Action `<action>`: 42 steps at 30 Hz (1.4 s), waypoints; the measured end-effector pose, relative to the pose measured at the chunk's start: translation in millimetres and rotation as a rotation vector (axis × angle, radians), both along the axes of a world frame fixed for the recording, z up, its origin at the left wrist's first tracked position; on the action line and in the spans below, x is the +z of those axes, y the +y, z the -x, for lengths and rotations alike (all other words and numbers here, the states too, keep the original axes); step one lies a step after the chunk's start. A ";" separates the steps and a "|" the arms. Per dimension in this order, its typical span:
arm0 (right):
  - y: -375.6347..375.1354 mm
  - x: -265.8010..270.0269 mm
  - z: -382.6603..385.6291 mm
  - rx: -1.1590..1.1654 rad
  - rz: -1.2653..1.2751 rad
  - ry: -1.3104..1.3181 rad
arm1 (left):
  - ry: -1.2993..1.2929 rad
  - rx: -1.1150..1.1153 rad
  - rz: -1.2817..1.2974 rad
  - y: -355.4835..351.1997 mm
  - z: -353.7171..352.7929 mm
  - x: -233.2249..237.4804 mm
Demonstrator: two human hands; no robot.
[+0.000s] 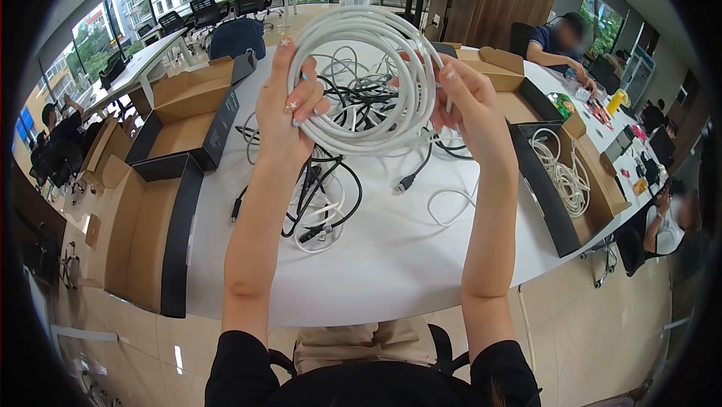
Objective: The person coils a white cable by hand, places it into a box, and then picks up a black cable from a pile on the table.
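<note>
A large coil of white cable (368,140) is held up over the table, between both hands. My left hand (289,98) grips its left side, fingers curled through the loop. On the right side, the fingers of my right hand (462,98) are closed around the strands. Below and behind the coil lies a tangle of black cables (353,98) and white and grey cables (346,61), partly hidden by it. A dark plug (406,183) on a cable end rests near the middle of the white table (376,264).
Open cardboard boxes stand at the left, one at the back (184,125) and one in front (150,234). At the right, a box (556,215) holds a coiled white cable (560,174). Another open box (511,91) sits behind it. A person (553,46) sits at the far right.
</note>
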State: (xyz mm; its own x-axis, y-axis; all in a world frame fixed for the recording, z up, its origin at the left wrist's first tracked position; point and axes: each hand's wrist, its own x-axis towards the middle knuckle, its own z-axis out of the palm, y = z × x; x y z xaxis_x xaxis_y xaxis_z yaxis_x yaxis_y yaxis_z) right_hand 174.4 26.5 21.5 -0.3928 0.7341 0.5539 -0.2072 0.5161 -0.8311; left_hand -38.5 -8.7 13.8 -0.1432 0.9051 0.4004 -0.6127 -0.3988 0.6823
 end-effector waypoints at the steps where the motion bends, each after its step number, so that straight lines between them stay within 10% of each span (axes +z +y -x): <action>1: 0.0 0.1 0.5 0.051 -0.039 0.004 | -0.027 -0.014 -0.007 0.5 -0.3 -0.3; 16: -5.6 -5.7 27.6 -0.282 -0.184 -0.170 | -0.220 0.289 0.033 -2.9 -36.7 -12.0; 29: -11.0 -18.3 67.0 -0.113 0.370 0.613 | -0.076 0.248 -0.154 -10.3 -56.5 -25.1; 36: 7.2 -12.5 26.2 -0.064 0.311 0.491 | 0.204 -0.123 -0.275 -2.0 -52.7 -28.1; 42: -6.2 0.5 14.6 -0.349 0.028 0.039 | 0.667 0.070 -0.317 -9.7 -26.6 -3.7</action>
